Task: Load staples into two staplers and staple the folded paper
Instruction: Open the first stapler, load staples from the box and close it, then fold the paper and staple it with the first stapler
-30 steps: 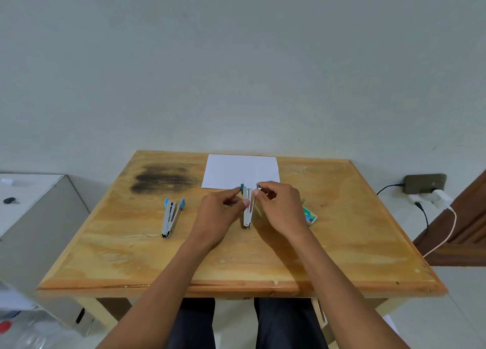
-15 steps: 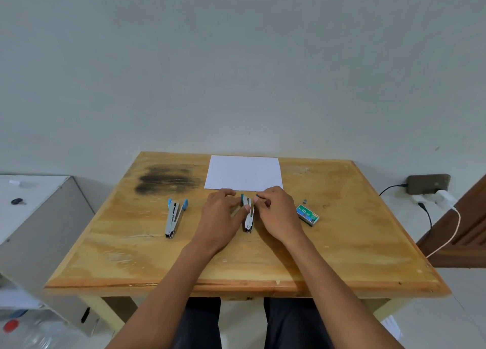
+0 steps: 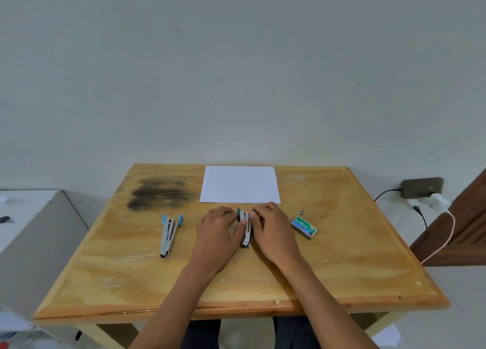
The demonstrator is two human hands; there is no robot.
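Note:
A small silver stapler (image 3: 245, 234) with teal end caps lies on the wooden table (image 3: 355, 264) at the centre. My left hand (image 3: 217, 237) grips it from the left, thumb on its side. My right hand (image 3: 272, 233) presses on it from the right, fingertips at its teal far end. A second silver stapler (image 3: 168, 234) with blue caps lies apart to the left, its arms spread. The white paper (image 3: 239, 184) lies flat behind my hands. A green staple box (image 3: 304, 227) sits to the right, with a small loose staple strip (image 3: 302, 212) just behind it.
A dark burn stain (image 3: 160, 192) marks the table's back left. A white cabinet (image 3: 31, 217) stands to the left. At the right, a power strip (image 3: 422, 188) with chargers and cables hangs by a brown door (image 3: 462, 225).
Both hands lowered the centre stapler from a raised, tilted hold down flat onto the table. The view has shifted slightly.

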